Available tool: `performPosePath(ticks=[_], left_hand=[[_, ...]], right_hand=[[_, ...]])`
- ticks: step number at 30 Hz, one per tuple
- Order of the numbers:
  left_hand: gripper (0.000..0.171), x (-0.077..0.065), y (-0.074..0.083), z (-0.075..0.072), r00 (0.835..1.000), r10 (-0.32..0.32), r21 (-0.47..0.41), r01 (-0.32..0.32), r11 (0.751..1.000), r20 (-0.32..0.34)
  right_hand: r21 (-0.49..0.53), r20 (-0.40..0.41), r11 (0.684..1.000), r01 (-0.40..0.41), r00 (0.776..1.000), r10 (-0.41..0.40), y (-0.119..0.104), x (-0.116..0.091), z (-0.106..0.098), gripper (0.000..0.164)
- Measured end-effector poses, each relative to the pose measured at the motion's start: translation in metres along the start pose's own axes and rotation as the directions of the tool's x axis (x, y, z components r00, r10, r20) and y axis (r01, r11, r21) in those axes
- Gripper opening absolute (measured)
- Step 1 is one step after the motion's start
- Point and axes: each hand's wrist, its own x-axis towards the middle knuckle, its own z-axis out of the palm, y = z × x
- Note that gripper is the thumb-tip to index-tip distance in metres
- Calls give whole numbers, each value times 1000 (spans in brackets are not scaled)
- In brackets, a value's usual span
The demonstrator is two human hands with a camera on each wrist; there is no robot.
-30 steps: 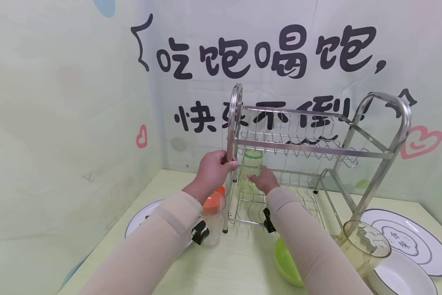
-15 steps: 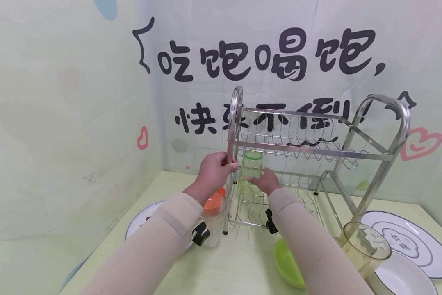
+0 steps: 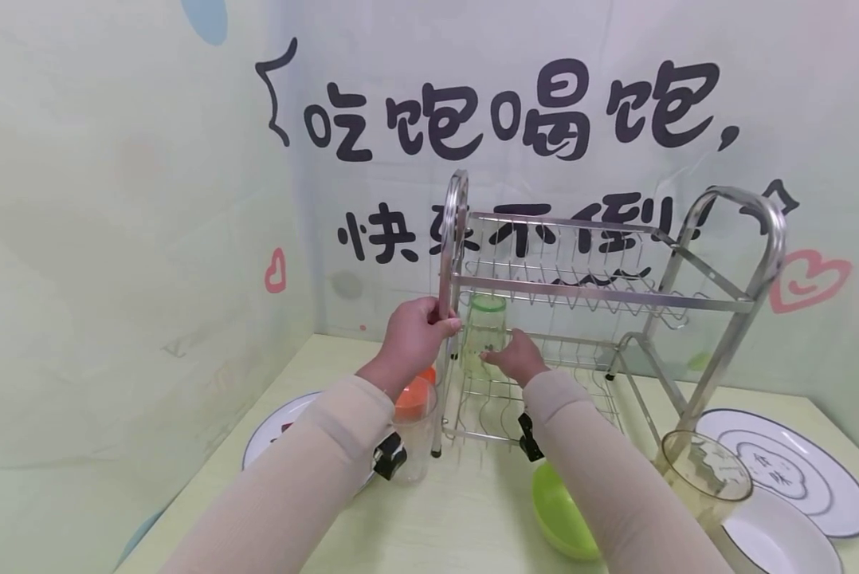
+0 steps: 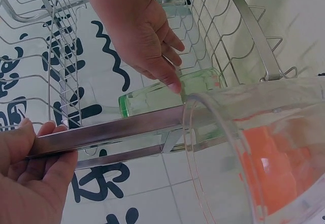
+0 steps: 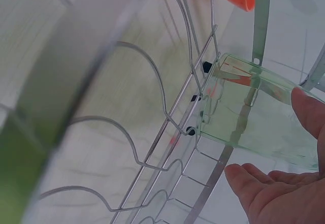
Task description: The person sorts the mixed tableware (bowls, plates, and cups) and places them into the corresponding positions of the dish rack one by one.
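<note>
A two-tier metal dish rack [image 3: 602, 296] stands on the table. My left hand [image 3: 411, 339] grips its left upright, fingers and thumb wrapped around the metal bar, as the left wrist view also shows. A clear green-tinted drinking glass [image 3: 487, 323] stands on the lower tier at the left, its darker green end up. My right hand [image 3: 519, 357] is beside this glass, thumb in front of it. In the right wrist view, the fingers [image 5: 264, 183] are extended and spread away from the thumb, not curled around the glass.
Left of the rack stands a clear plastic cup [image 3: 411, 454] with an orange item [image 3: 413, 397] in or behind it. A plate [image 3: 264, 434] lies partly under my left forearm. At right are a green bowl [image 3: 562, 518], an amber glass [image 3: 702, 486], a white bowl [image 3: 788, 542] and an oval plate [image 3: 824, 478].
My right hand has loosened slightly and drawn a little down and away from the glass. The left hand keeps its grip on the rack. The head view has shifted slightly.
</note>
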Motion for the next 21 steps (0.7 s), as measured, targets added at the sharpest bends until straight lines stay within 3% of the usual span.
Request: performPosePath(ticks=[11,21], left_hand=[[9,-1,2,5,1000,-21,-18,21,1000,-16],[11,2,0,3,999,-27,-24,26,999,-26]], right_hand=[[-23,-15,1000,17,1000,-18,8,-14,-12,82],[50,-4,999,16,1000,-16,9,-26,-16,82]])
